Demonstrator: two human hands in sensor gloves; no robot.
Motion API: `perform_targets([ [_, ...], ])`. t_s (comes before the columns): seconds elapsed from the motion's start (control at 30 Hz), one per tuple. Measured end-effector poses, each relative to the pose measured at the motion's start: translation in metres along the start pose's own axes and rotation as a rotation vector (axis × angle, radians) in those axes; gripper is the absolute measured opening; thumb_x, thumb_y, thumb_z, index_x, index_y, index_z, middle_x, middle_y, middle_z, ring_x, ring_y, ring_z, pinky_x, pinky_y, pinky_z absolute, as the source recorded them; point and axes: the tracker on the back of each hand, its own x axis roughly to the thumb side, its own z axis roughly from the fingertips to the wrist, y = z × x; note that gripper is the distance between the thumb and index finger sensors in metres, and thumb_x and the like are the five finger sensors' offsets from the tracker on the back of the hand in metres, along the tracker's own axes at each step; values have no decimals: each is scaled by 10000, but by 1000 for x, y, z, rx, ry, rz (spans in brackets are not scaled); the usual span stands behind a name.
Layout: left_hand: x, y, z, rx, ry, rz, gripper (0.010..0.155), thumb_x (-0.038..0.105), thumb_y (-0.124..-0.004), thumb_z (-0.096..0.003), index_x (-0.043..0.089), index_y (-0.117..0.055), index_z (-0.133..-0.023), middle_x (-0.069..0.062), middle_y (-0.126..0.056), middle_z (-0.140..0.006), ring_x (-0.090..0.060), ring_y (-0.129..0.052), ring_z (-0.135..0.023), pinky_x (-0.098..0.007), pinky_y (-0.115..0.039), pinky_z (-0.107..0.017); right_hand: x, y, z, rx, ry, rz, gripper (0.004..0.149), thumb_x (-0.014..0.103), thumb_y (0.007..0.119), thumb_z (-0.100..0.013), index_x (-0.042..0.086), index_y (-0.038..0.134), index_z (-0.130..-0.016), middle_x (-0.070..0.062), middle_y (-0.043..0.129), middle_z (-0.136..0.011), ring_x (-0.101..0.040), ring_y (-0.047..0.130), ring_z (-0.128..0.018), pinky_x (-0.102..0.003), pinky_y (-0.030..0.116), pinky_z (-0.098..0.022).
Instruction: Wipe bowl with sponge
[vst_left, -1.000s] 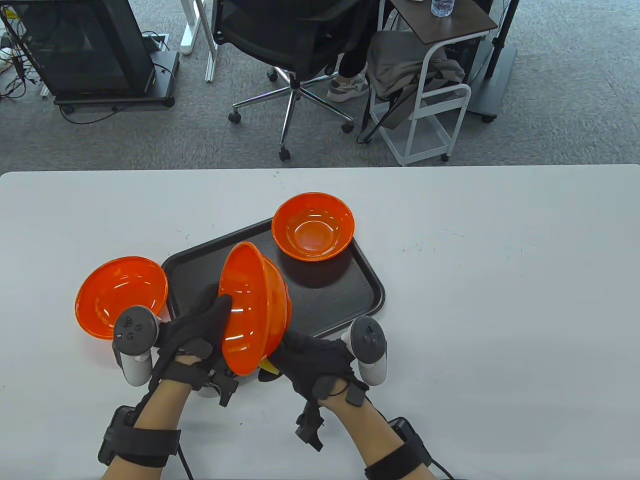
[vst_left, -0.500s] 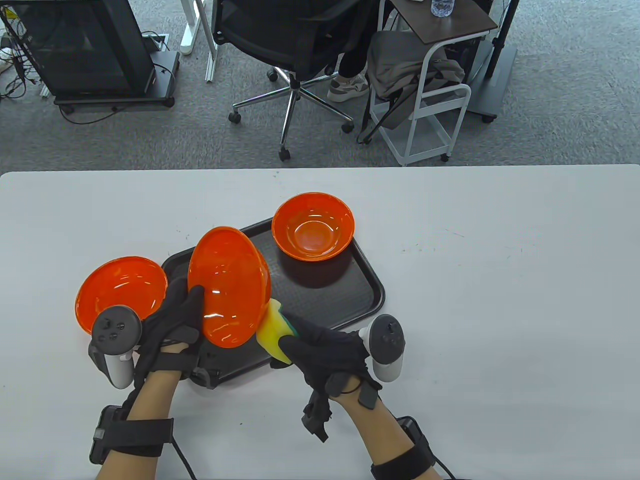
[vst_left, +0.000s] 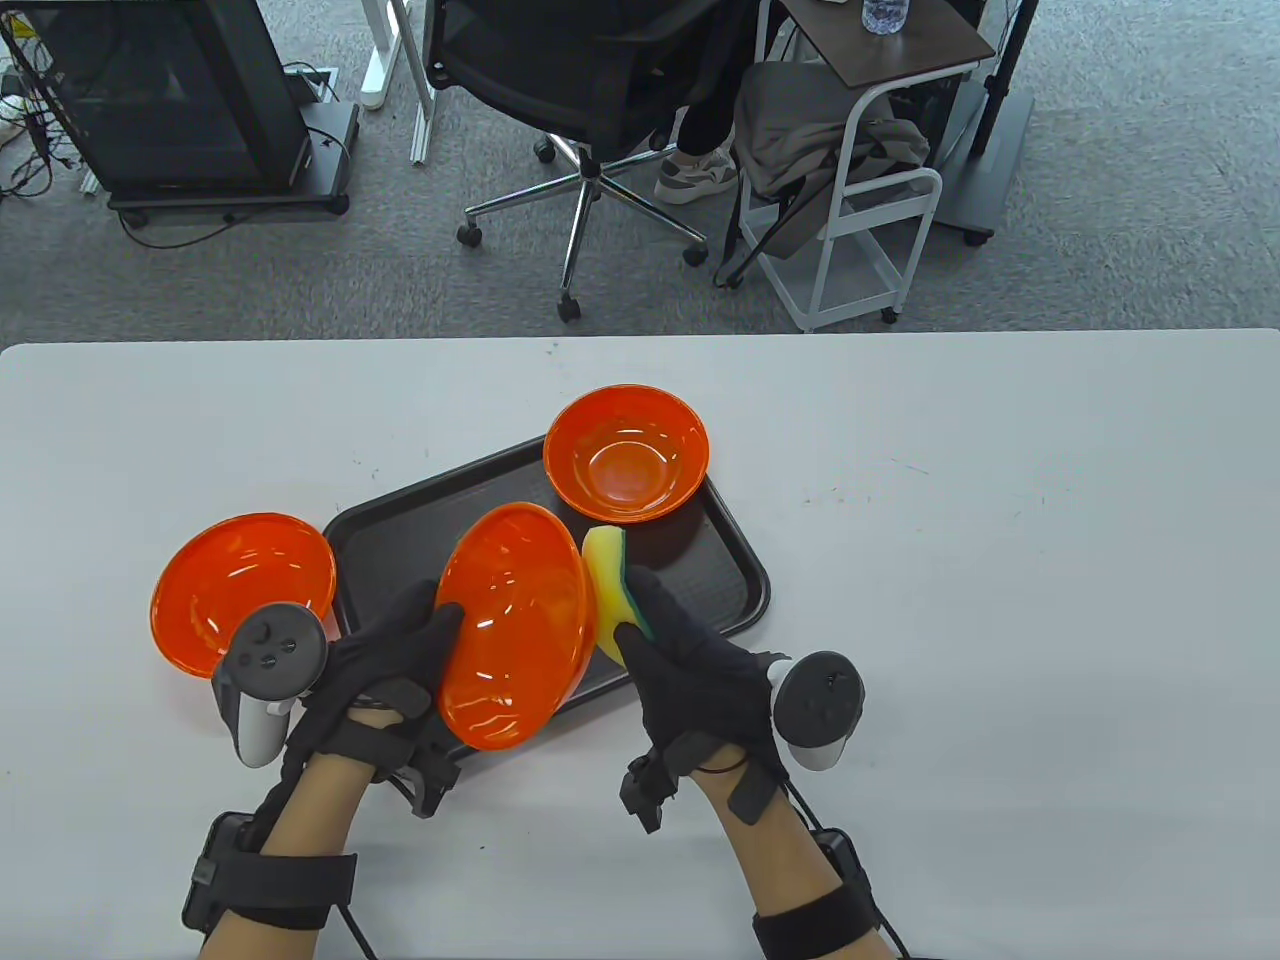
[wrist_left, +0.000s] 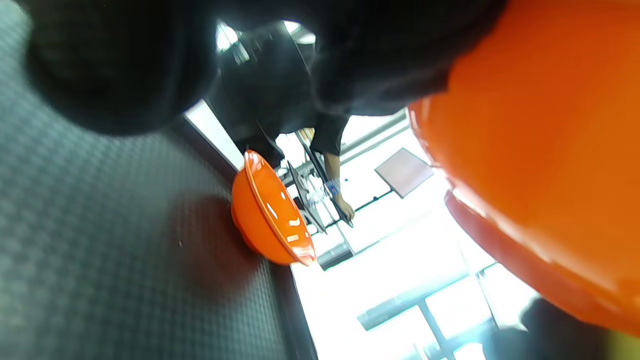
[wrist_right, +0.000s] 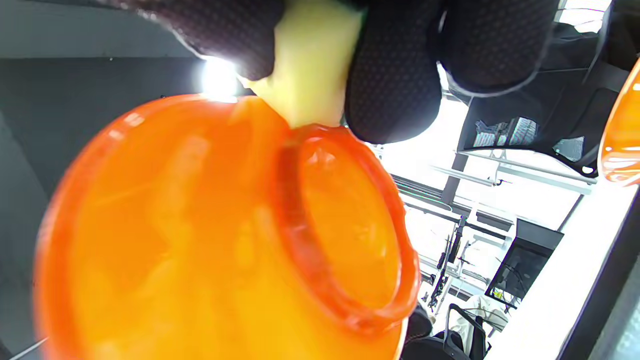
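Observation:
My left hand (vst_left: 400, 650) grips an orange bowl (vst_left: 515, 625) by its rim and holds it tilted above the black tray (vst_left: 730, 600). My right hand (vst_left: 690, 665) holds a yellow-green sponge (vst_left: 608, 590) pressed against the bowl's outer right side. In the right wrist view the sponge (wrist_right: 310, 65) sits between my fingers (wrist_right: 395, 75) and touches the bowl's underside (wrist_right: 225, 240) near its foot ring. In the left wrist view the held bowl (wrist_left: 540, 150) fills the right side.
A second orange bowl (vst_left: 626, 452) stands upright on the tray's far corner; it also shows in the left wrist view (wrist_left: 270, 210). A third orange bowl (vst_left: 243, 590) sits on the white table (vst_left: 1000, 550) left of the tray, close to my left hand.
The held bowl swung left, then back right over the tray. My right hand moved the sponge from under the bowl's near edge up along its outer right side.

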Motion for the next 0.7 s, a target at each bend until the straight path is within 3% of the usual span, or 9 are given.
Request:
perform_targets([
  [0.27, 7, -15, -1, -120, -53, 91, 549, 470, -737, -533, 62, -713, -900, 62, -983, -332, -50, -904, 40, -342, -934, -176, -18, 4, 0, 62, 89, -154, 490, 287, 737, -575, 123, 564, -1003, -237, 793, -944, -356, 927, -651, -596, 734, -498],
  [0.53, 14, -21, -1, -96, -143, 199, 543, 482, -728, -535, 74, -710, -893, 82, -980, -329, -41, -903, 40, -332, -937, -178, -23, 19, 2, 163, 153, -220, 504, 285, 730, -574, 65, 550, -990, -247, 820, -908, -346, 942, -631, -591, 744, -492],
  [0.7, 17, -18, 1, 16, -173, 252, 543, 488, -721, -538, 78, -705, -895, 84, -978, -336, -39, -905, 35, -330, -938, -182, -19, 37, 4, 248, 162, -243, 516, 286, 735, -573, 11, 550, -968, -266, 838, -871, -339, 962, -598, -585, 756, -478],
])
